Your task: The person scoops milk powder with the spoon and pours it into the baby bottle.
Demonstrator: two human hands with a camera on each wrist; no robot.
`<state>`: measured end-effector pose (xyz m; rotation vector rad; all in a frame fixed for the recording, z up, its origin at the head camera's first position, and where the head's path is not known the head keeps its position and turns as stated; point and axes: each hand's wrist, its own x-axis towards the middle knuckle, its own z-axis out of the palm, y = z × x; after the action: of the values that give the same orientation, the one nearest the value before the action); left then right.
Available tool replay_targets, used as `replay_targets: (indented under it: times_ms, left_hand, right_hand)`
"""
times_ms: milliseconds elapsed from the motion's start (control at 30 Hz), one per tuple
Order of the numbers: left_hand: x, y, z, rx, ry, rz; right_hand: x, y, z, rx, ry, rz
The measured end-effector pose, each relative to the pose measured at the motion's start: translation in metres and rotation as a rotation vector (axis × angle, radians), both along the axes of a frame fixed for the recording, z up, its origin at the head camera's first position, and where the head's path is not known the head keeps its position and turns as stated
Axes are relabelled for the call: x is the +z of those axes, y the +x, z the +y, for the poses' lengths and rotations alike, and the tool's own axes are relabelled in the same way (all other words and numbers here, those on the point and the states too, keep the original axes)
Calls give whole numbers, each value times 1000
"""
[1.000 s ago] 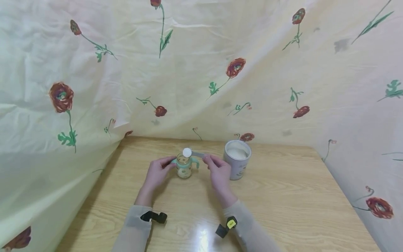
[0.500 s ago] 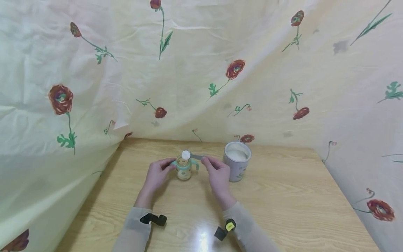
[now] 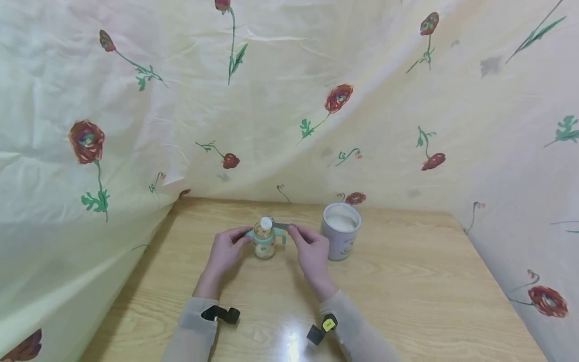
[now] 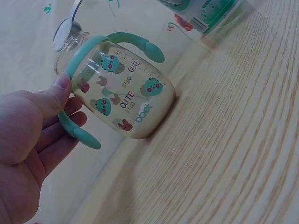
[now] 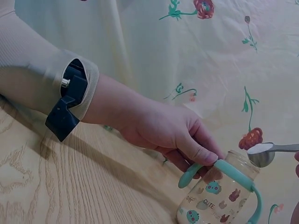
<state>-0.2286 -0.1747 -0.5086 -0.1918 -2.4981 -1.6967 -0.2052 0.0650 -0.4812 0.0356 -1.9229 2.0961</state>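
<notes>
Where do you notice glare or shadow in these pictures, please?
Head view: bright glare on the table near the bottom edge; left wrist view: dimmer, with a soft shadow beside the bottle; right wrist view: also dimmer, with a dark shadow band on the table below the arm.

Smooth transparent bottle [image 4: 128, 100], matt plastic handles [image 4: 152, 52], shiny metal scoop [image 5: 264, 160], glossy wood-grain table [image 3: 407, 301], creased cloth-like backdrop [image 3: 271, 125]
</notes>
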Motion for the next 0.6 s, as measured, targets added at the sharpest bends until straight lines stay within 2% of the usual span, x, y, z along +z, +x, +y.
replay_targets:
  times_ms: [333, 600]
  left_hand:
    - [2, 0, 0, -10, -13, 20]
    - [0, -2, 1, -7, -4, 43]
  right_hand:
    - [2, -3, -3, -31, 24, -29]
    - [-1, -1, -4, -37, 76, 114]
